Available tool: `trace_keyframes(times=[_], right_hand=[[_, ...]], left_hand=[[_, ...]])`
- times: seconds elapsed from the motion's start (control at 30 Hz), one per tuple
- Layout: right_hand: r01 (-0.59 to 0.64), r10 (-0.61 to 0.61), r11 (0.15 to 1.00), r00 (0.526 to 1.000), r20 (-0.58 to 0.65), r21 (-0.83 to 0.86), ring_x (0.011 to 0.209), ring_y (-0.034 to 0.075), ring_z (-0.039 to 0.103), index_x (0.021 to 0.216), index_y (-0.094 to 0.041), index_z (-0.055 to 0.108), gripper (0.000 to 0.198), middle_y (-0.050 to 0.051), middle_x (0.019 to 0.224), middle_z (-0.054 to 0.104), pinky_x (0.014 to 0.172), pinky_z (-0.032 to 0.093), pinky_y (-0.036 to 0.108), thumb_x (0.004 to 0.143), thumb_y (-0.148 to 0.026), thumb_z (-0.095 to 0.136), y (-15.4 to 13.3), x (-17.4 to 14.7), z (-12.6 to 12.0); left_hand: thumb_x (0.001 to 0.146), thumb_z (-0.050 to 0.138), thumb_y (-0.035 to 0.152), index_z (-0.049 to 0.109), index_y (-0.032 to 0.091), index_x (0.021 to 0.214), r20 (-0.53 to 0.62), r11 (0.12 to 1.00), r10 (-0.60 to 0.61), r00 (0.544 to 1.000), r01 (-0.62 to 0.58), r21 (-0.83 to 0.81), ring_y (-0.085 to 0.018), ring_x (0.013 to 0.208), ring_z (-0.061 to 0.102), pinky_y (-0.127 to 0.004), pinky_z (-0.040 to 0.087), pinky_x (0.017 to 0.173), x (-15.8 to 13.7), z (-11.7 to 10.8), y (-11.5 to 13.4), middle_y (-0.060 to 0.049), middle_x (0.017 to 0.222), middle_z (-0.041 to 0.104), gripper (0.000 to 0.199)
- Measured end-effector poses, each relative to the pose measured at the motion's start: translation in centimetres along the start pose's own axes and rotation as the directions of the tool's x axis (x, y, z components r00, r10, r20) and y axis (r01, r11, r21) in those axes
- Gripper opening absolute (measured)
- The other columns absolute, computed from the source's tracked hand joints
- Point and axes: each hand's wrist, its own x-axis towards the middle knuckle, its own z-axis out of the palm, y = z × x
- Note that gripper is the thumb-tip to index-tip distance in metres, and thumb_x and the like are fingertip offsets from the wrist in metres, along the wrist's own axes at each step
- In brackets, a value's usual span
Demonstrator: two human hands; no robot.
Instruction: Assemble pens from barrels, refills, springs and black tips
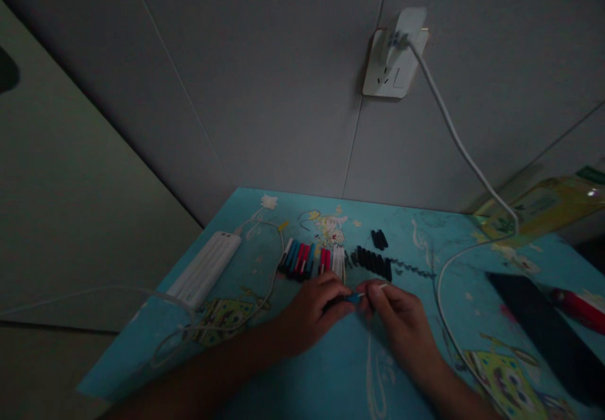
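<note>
Above the blue patterned tabletop, my left hand (314, 309) is closed on a small blue tube (353, 297) that looks like a pen barrel. My right hand (404, 319) pinches a thin white stick (384, 285), like a pen refill, whose inner end meets or nearly meets the tube. Whether it sits inside the tube I cannot tell. Just beyond my fingers lie a row of blue and red pen barrels (302, 259) with dark ends, a bundle of white sticks (338, 261), and several black caps or tubes (373, 262).
A white power strip (208, 268) with a looping cable lies left. Two more black pieces (379, 239) lie behind. To the right are small dark bits (413, 267), a black flat strip (539, 325), a red-handled object (579, 309), a bottle of yellow liquid (548, 209) and a white cable (439, 287).
</note>
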Motion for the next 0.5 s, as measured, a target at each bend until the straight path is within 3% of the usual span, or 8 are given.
trace_keyframes(times=[0.13,0.27,0.5], right_hand=[[0.018,-0.017,1.000,0.999,0.031,-0.012,0.083,0.019,0.060,0.089,-0.023,0.073,0.020,0.004,0.086,0.066,0.075,0.045,0.029,0.093,-0.037,0.060,0.36,0.06,0.28],[-0.057,0.057,0.998,0.994,-0.089,0.004,0.074,0.017,0.058,0.106,-0.025,0.072,0.025,0.001,0.080,0.065,0.068,0.046,0.028,0.088,-0.041,0.067,0.56,0.18,-0.27],[-0.050,0.050,0.999,0.993,-0.106,-0.002,0.068,0.015,0.057,0.080,-0.020,0.072,0.020,0.001,0.074,0.065,0.065,0.045,0.026,0.086,-0.039,0.069,0.69,0.50,-0.58]], left_hand=[[0.095,0.058,0.028,0.065,0.017,0.097,-0.009,1.000,0.008,1.000,-0.008,-0.005,-0.016,0.084,0.058,-0.028,0.044,0.076,-0.17,0.08,-0.07,-0.003,0.090,0.059,0.013],[0.095,0.058,0.027,0.065,0.017,0.100,-0.031,1.000,-0.012,0.999,0.012,-0.002,-0.017,0.086,0.058,-0.028,0.045,0.077,-0.07,-0.16,0.27,-0.004,0.092,0.060,0.013],[0.094,0.059,0.025,0.065,0.016,0.094,-0.062,1.000,-0.023,0.998,0.023,-0.001,-0.016,0.082,0.058,-0.027,0.044,0.075,0.10,-0.33,0.40,-0.002,0.087,0.059,0.011]])
